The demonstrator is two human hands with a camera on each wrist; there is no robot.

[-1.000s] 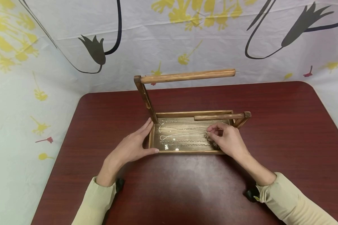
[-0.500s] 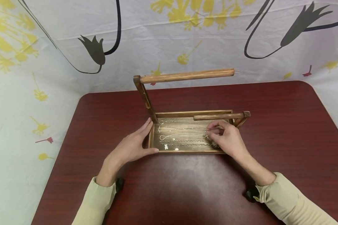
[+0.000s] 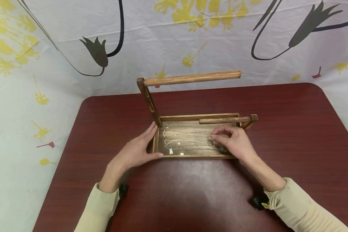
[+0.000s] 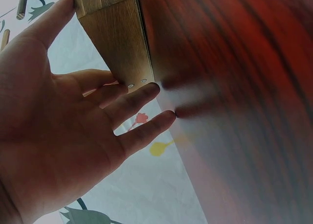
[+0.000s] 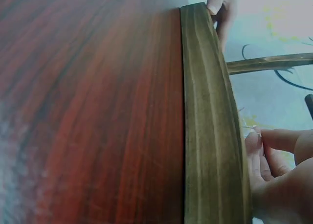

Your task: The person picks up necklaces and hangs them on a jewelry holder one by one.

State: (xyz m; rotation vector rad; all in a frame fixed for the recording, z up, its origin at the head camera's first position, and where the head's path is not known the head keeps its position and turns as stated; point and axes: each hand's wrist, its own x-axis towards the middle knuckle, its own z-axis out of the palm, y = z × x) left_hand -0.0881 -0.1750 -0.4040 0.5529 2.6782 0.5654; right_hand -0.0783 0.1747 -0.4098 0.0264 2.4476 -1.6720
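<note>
A wooden jewelry stand with a shallow tray [image 3: 197, 157] sits on the table, with several fine chains and small pieces of jewelry lying in it. My left hand [image 3: 134, 151] rests at the tray's left end, its thumb on the front corner and its fingers extended along the side wall. In the left wrist view those fingers spread against the wooden end [image 4: 120, 43]. Over the tray's right half, my right hand [image 3: 235, 141] pinches a thin pale necklace [image 3: 188, 139] between thumb and fingertips. Its looped far end lies on the tray floor. The right wrist view shows fingertips [image 5: 254, 138] meeting above the front wall.
A tall post on the left carries a long bar [image 3: 192, 78] above the tray's back. On the right a lower post holds a shorter bar [image 3: 226, 120] close by my right hand. A dark chain [image 3: 191, 149] runs along the tray's front. Patterned cloth [image 3: 174, 48] hangs behind the table.
My right hand has shifted slightly left and its fingers have straightened somewhat, with more of the chain showing below the fingertips. The left hand stays in place.
</note>
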